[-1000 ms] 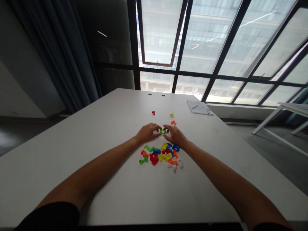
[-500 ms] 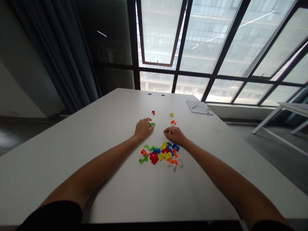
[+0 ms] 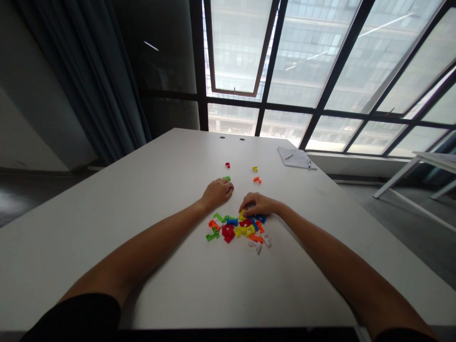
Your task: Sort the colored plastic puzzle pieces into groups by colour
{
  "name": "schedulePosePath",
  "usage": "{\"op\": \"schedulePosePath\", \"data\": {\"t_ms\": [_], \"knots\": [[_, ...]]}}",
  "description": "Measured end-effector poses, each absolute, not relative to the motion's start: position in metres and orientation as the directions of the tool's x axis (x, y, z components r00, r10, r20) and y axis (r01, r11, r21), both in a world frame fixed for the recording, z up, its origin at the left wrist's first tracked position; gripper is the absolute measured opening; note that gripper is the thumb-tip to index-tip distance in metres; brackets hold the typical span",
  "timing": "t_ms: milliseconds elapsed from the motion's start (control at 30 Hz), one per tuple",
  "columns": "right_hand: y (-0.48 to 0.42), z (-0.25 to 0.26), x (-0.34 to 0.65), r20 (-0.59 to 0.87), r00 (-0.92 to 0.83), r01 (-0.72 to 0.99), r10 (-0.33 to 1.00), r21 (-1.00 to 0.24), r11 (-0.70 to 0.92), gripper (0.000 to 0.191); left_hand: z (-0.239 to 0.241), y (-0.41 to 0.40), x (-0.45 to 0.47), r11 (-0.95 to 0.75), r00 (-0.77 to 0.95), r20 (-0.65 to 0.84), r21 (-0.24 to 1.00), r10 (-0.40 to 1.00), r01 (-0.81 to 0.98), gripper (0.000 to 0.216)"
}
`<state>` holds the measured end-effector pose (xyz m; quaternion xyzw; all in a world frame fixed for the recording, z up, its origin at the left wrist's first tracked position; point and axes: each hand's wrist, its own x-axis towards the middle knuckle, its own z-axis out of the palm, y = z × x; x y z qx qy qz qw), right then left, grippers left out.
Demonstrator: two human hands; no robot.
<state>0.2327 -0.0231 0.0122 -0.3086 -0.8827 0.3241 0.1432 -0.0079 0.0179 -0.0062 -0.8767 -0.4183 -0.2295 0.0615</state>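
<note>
A pile of small coloured plastic puzzle pieces [image 3: 238,231] lies on the white table [image 3: 171,266] in front of me. My right hand [image 3: 259,204] rests at the pile's far edge, its fingertips closed on a yellow piece [image 3: 242,215]. My left hand [image 3: 218,192] lies curled on the table to the left of it, apart from the pile. A single green piece [image 3: 226,178] sits on the table just beyond my left knuckles, free of the fingers.
Farther back lie a lone red piece [image 3: 227,165], a yellow piece [image 3: 254,169] and an orange piece [image 3: 257,180]. A notepad [image 3: 295,157] with a pen sits at the far right corner. Windows stand behind, a dark curtain at left, another table [image 3: 432,160] at right.
My left hand carried the green piece away from my right hand, set it down farther back and pulled away. My right hand drew back to the pile and closed on a yellow piece.
</note>
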Motion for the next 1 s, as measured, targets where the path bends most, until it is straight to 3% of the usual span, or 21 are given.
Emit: {"op": "schedulePosePath", "data": {"t_ms": [167,300,433,633,1000], "knots": [[-0.023,0.001,0.228,0.106,-0.608,0.420,0.787,-0.798,0.432,0.027,-0.001,0.009,-0.006,-0.752,0.640,0.458,0.105,0.617,0.651,0.023],[-0.016,-0.013,0.224,0.293,-0.301,0.365,0.908,-0.844,0.393,0.030,0.002,0.005,-0.007,-0.786,0.672,0.426,0.190,0.606,0.589,0.025],[-0.013,-0.020,0.221,0.373,-0.069,0.331,0.925,-0.866,0.374,0.028,0.007,0.004,-0.009,-0.801,0.705,0.382,0.292,0.598,0.522,0.034],[-0.019,-0.018,0.219,0.466,-0.112,0.352,0.878,-0.807,0.473,0.024,0.007,0.009,-0.008,-0.767,0.689,0.354,0.417,0.632,0.488,0.039],[-0.022,-0.020,0.216,0.477,-0.132,0.218,0.869,-0.841,0.495,0.029,0.001,0.010,-0.010,-0.782,0.648,0.437,0.370,0.624,0.503,0.032]]}}
